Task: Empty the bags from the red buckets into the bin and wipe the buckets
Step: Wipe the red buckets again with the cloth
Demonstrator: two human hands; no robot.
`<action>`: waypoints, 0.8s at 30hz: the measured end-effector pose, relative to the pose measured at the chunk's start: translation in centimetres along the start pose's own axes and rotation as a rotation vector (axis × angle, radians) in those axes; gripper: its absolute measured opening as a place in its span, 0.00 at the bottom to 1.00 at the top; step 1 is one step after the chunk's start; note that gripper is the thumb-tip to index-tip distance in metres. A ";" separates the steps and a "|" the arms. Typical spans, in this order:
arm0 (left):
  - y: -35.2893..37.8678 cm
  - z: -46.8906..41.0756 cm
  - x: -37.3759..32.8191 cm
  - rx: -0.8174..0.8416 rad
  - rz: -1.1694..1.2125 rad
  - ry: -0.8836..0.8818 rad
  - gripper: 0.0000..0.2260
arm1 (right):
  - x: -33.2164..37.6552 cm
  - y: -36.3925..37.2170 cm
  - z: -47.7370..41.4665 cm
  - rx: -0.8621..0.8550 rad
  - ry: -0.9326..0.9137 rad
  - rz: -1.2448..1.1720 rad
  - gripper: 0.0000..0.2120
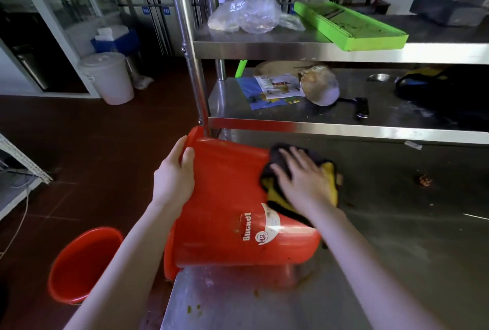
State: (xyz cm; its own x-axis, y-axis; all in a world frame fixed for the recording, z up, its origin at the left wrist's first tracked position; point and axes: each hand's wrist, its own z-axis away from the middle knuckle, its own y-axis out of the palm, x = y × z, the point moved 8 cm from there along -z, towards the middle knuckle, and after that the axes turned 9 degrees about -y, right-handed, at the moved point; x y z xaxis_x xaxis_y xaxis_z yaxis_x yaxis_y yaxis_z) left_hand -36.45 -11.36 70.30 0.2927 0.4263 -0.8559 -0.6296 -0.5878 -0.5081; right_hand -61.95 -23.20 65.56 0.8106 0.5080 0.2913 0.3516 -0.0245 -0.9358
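Fingers (297,156) — right hand (304,180) flat on cloth (330,171), left hand (173,179) gripping rim (194,135) — red bucket (225,197) sideways, stained.

Tipped red bucket (225,197) on steel table (397,250)

Shelf post (191,65) crowds the bucket rim (196,136) — tabletop (402,229) beyond seems open.

Green tray (352,25) lies on steel shelf (264,48).
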 end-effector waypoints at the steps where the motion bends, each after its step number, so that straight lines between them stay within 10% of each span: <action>1: -0.1 -0.6 0.0 0.010 0.010 -0.031 0.20 | -1.9 0.3 0.1 0.059 0.053 -0.056 0.30; 12: 2.1 -4.8 -0.1 0.105 0.057 -0.106 0.24 | 17.5 1.8 -1.9 -0.016 -0.444 -0.029 0.32; 18: 2.1 3.8 1.0 0.004 -0.047 0.264 0.23 | 14.1 1.0 -4.8 -0.013 -0.357 0.018 0.32; 24: 2.2 2.8 0.8 0.049 -0.013 0.219 0.20 | 2.6 0.1 -3.9 -0.016 -0.135 0.053 0.30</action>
State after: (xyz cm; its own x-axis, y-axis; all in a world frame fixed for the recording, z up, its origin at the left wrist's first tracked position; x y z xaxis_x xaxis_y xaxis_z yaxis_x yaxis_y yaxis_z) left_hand -39.65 -10.41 68.80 0.4471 0.2710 -0.8524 -0.6572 -0.5469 -0.5186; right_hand -57.96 -25.27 66.98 0.7583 0.6166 0.2117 0.3188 -0.0675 -0.9454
